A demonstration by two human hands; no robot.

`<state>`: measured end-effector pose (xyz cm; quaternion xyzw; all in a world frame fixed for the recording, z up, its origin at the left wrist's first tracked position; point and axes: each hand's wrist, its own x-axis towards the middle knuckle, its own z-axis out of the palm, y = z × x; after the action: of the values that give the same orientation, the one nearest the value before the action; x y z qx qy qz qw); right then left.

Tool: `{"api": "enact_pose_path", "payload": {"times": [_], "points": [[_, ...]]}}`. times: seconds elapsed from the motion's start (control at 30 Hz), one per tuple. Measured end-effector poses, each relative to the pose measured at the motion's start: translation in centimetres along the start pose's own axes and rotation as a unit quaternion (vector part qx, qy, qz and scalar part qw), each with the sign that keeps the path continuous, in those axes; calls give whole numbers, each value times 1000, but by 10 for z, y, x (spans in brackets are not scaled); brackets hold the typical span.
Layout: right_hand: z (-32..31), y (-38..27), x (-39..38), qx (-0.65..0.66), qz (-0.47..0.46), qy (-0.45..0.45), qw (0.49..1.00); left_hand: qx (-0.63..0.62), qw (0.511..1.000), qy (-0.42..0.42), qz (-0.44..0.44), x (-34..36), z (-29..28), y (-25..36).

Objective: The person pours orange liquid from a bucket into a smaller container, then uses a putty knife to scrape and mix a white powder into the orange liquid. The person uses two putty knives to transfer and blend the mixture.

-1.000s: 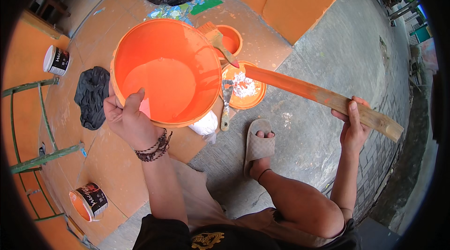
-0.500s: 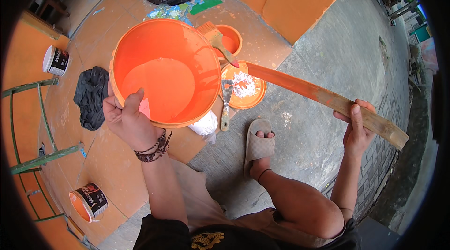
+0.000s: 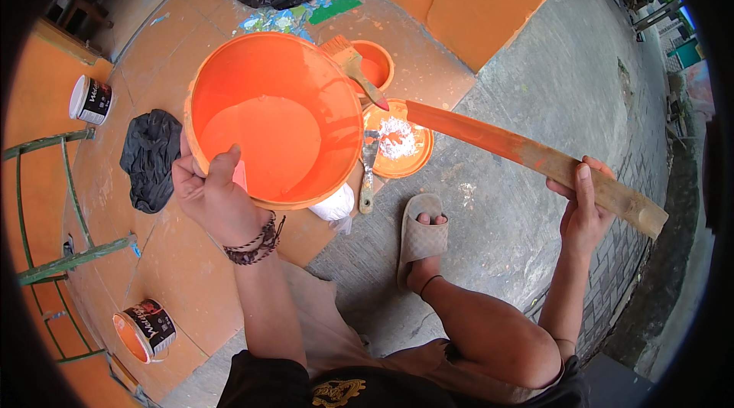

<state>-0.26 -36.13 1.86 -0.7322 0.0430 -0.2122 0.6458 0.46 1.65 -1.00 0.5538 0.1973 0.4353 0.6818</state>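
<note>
The left hand (image 3: 225, 192) pinches the rim of the round orange plastic bucket (image 3: 260, 64), tilted toward the person, left of the round orange lid (image 3: 423, 154); a firm thumb there should steady its glossy, smooth paint (image 3: 271, 140). The right hand (image 3: 585, 217) clasps the long flat wooden stick (image 3: 527, 154) by its dry, grainy end (its far length is orange-coated), which should spare the fingers.

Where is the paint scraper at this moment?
In the head view, near the middle, the paint scraper lies just right of the large orange bucket, its blade over the left part of the round orange lid.
</note>
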Motion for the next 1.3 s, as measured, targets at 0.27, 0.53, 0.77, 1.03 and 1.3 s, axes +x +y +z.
{"api": "enact_pose_path", "payload": {"times": [0.27,0.53,0.77,1.03,1.3], "points": [[-13,61,9,72,198,118,970,-13,1000,-8,-9,-3,5,-1],[-59,101,19,143,292,160,932,-15,1000,-14,-16,-6,7,0],[-35,45,35,156,243,125,949,-26,998,-47,-22,-9,5,2],[87,-21,22,69,138,-77,985,-22,998,-60,-6,-13,5,4],[135,20,9,108,185,-149,965,3,997,-79,12,-17,5,9]]}}
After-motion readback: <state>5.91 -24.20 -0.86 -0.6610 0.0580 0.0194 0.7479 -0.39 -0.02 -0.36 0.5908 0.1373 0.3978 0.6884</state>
